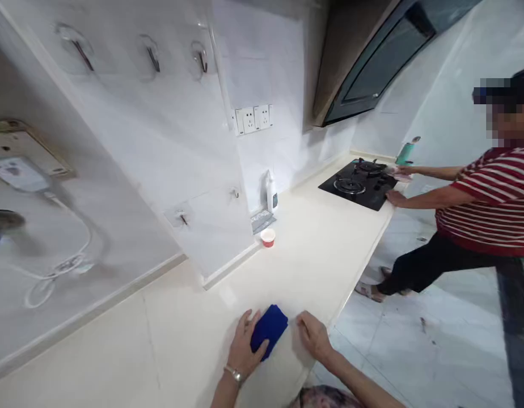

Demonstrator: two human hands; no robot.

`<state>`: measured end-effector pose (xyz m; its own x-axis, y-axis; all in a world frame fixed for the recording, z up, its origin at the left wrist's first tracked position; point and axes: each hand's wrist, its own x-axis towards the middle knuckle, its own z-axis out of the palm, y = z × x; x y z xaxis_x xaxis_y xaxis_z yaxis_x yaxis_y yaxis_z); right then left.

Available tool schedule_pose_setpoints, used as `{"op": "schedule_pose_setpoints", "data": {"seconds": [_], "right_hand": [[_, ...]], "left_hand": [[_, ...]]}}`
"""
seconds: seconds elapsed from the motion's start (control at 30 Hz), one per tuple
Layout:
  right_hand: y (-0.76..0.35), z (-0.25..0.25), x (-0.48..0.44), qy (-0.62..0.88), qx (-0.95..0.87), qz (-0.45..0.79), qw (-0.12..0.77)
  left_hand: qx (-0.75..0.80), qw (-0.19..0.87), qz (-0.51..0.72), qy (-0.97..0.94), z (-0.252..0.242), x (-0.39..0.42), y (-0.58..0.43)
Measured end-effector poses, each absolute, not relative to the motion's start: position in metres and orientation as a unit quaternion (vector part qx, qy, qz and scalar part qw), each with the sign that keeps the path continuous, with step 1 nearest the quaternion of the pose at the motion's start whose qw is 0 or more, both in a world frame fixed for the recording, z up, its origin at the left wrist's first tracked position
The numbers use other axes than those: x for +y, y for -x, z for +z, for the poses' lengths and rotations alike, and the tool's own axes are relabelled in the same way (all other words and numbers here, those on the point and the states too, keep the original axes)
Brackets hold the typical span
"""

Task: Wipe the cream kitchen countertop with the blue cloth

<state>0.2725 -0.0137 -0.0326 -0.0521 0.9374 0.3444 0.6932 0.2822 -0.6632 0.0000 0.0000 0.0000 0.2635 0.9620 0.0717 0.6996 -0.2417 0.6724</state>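
Note:
My left hand (pixel 244 344), with a metal bracelet at the wrist, lies over a dark blue cloth (pixel 269 331) and grips its near side. The cloth sits on the cream countertop (pixel 194 323), close to the counter's right edge. My right hand (pixel 314 336) rests on the counter just right of the cloth, its fingers slightly curled. That hand holds nothing and does not appear to touch the cloth.
A person in a red-striped shirt (pixel 494 209) stands at the far right, both hands at a black gas hob (pixel 355 184). Along the tiled wall stand a white bottle (pixel 270 192) and a small red-and-white cup (pixel 267 237). The counter's right edge drops to the floor.

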Motion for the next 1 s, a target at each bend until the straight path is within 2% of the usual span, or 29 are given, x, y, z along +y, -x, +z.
{"op": "schedule_pose_setpoints", "data": {"seconds": [0.1,0.27,0.37,0.53,0.63,0.77,1.0], "right_hand": [[-0.265,-0.016,-0.012,0.518,-0.759,0.163,0.361],[-0.253,0.001,0.007,0.413,-0.852,0.212,0.243],[-0.252,0.001,0.024,0.399,-0.858,0.242,0.215],[-0.262,0.003,0.044,0.355,-0.872,0.266,0.209],[-0.261,0.007,0.047,0.351,-0.858,0.289,0.24],[-0.244,0.015,0.052,0.405,-0.804,0.321,0.295],[-0.219,0.031,0.097,0.512,-0.754,0.281,0.301]], "left_hand": [[0.538,0.237,0.241,-0.772,-0.007,-0.026,0.013],[0.553,0.182,0.258,-0.771,-0.009,-0.044,0.008],[0.571,0.163,0.271,-0.757,-0.006,-0.043,0.005],[0.573,0.202,0.27,-0.746,0.004,-0.034,0.01],[0.6,0.216,0.262,-0.725,0.011,-0.023,0.011],[0.66,0.248,0.256,-0.661,0.02,-0.002,0.007],[0.698,0.327,0.285,-0.57,0.028,0.025,0.001]]}}
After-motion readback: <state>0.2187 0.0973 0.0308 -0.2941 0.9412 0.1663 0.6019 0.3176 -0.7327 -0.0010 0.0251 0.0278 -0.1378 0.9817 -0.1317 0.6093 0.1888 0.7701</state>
